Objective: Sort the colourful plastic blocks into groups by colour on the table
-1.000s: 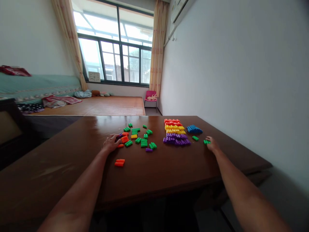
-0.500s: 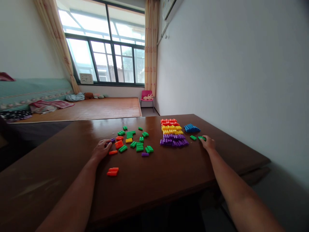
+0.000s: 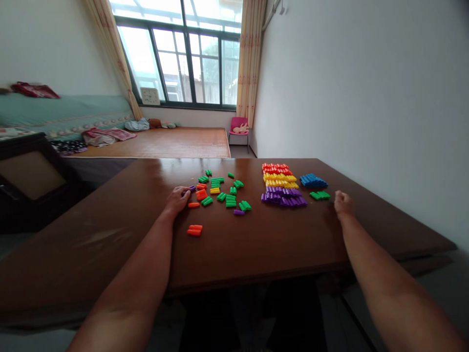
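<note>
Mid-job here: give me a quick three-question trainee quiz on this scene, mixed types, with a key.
1. True or false: the blue plastic rods lie to the right of the grouped purple plastic rods.
2. Which group lies nearest the dark-framed glass window: A purple, B yellow, C red?
3. Fill in: the right hand is nearest the ____ plastic rods.

Key: 1. True; 2. C, red plastic rods; 3. green plastic rods.

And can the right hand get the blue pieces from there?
Probably yes: the right hand is close to the blue pieces, and only bare table shows between; the green pieces sit off to one side.
</note>
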Demonstrator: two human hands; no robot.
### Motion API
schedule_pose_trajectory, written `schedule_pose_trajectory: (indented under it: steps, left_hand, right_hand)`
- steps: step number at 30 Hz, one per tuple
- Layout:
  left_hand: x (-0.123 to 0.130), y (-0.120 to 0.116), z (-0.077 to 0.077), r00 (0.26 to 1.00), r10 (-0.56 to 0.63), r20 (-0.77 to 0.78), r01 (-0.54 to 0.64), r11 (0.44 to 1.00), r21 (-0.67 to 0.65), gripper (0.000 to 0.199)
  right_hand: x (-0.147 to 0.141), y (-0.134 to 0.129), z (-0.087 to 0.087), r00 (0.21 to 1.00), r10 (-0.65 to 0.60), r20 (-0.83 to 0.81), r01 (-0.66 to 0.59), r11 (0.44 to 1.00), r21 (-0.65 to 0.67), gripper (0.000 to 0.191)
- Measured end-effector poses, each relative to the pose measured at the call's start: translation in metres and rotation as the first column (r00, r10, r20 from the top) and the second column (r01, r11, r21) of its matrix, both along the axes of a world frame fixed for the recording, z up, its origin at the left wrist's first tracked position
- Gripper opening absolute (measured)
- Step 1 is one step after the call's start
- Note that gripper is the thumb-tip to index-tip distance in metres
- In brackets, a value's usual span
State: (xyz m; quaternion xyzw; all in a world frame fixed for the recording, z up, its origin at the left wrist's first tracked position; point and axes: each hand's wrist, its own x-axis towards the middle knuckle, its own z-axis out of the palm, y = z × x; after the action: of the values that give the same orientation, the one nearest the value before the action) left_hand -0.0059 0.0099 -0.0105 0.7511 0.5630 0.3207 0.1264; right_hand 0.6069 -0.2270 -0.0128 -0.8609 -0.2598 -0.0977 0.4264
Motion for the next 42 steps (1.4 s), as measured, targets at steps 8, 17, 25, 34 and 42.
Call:
schedule_pose_trajectory:
  steps: [8,17,25,34,42]
  left_hand:
    - [0.000,-0.010,0.003,0.999,-0.016,0.032,0.016,1.000,-0.005,0.028]
    - [-0.003,-0.010,0.001,0.993,-0.057,0.100,0.060,0.998,-0.028,0.027]
    - [0.000,-0.012,0.004,0.999,-0.002,0.047,0.004,0.998,-0.058,0.027]
    - [0.000,-0.011,0.003,0.999,-0.027,0.030,0.027,1.000,-0.011,0.025]
    - [-0.005,0.004,-0.004,0.998,-0.062,0.028,0.061,0.998,0.008,0.029]
  right_hand:
    - [-0.192,0.081,0.034,0.661,0.690,0.295,-0.713,0.700,-0.037,0.037]
    - [-0.326,0.145,0.045,0.350,0.936,-0.037,-0.707,0.237,-0.667,0.051]
    - [-0.331,0.142,0.035,0.188,0.982,-0.036,-0.801,0.132,-0.584,0.069]
    - [-0.328,0.128,0.031,0.386,0.921,0.057,-0.759,0.352,-0.547,0.039]
    - [-0.168,0.090,0.058,0.804,0.575,0.154,-0.568,0.818,-0.092,0.038]
